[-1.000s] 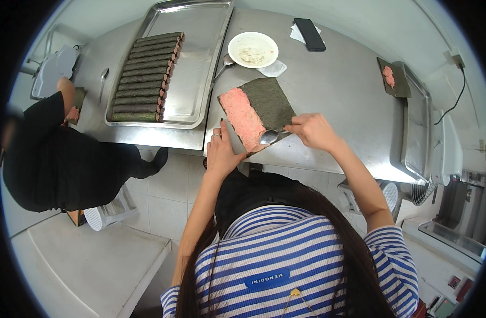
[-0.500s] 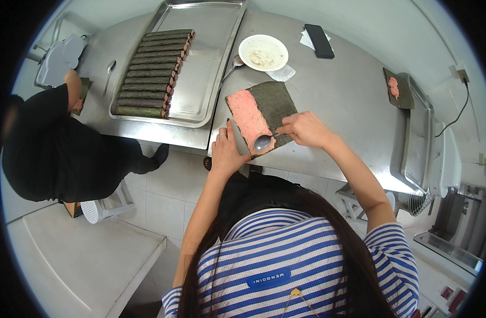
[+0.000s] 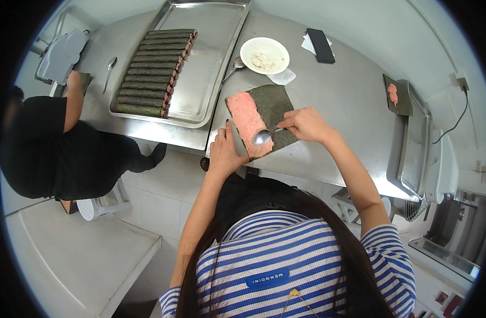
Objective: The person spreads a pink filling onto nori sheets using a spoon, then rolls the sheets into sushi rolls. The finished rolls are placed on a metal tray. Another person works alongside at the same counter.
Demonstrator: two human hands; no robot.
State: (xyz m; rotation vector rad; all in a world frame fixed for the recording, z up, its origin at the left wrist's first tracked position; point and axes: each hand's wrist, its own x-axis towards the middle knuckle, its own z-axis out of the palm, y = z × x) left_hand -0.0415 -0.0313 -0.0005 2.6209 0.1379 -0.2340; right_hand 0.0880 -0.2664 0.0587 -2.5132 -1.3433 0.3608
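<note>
A dark green seaweed sheet [image 3: 277, 100] lies on the steel table in front of me. Pink paste [image 3: 245, 114] covers its left part in a broad strip, while the right part is bare. My right hand [image 3: 306, 125] is closed round the handle of a metal spoon [image 3: 262, 137], whose bowl rests on the paste near the strip's close end. Along the sheet's lower left side, my left hand [image 3: 226, 153] lies with index finger and thumb spread, the thumb touching the near corner. It holds nothing.
Several seaweed rolls [image 3: 153, 71] line a metal tray [image 3: 214, 69] at left. Behind the sheet are a white bowl [image 3: 264, 55] and another spoon [image 3: 234, 67]. A phone [image 3: 320, 45] lies farther back. At far right sits another pasted sheet [image 3: 398, 95]. A person in black [image 3: 57, 143] works at left.
The spoon in my right hand has shifted slightly away from me along the paste, and its bowl has tilted. My left hand stays by the sheet. The co-worker's arm has moved.
</note>
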